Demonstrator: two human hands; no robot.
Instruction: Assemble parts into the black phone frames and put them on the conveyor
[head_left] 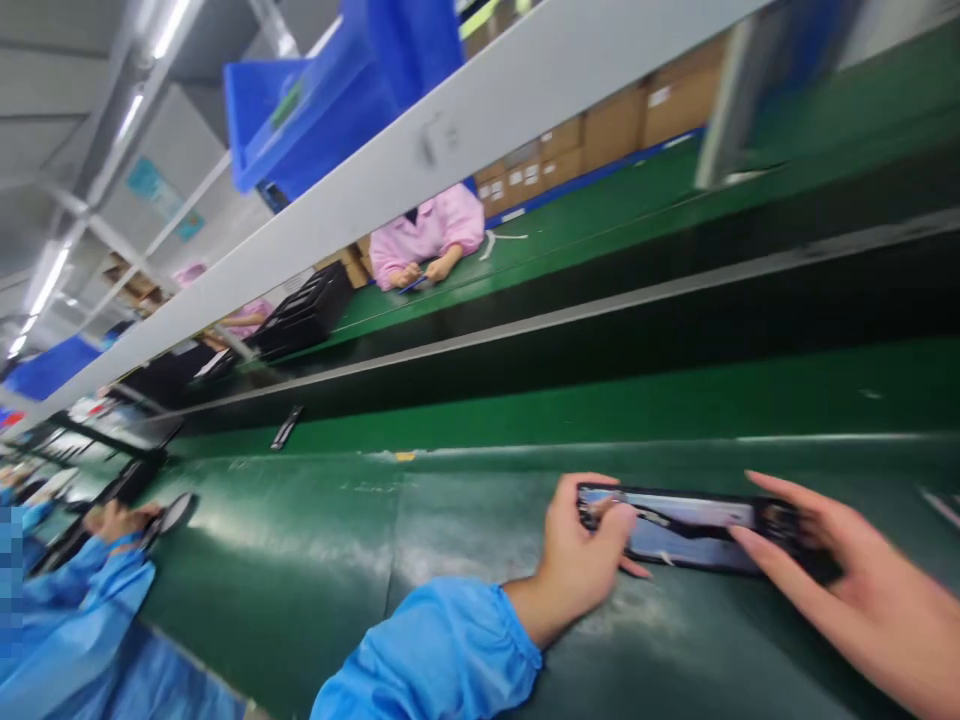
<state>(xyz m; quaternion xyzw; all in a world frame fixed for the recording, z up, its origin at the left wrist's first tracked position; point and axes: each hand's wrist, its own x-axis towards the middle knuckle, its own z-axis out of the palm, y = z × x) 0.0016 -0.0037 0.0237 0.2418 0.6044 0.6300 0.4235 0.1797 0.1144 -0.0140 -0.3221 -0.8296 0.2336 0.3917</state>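
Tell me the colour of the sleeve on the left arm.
Light blue; the sleeve shows clearly in the head view, ending at the wrist of the left hand.
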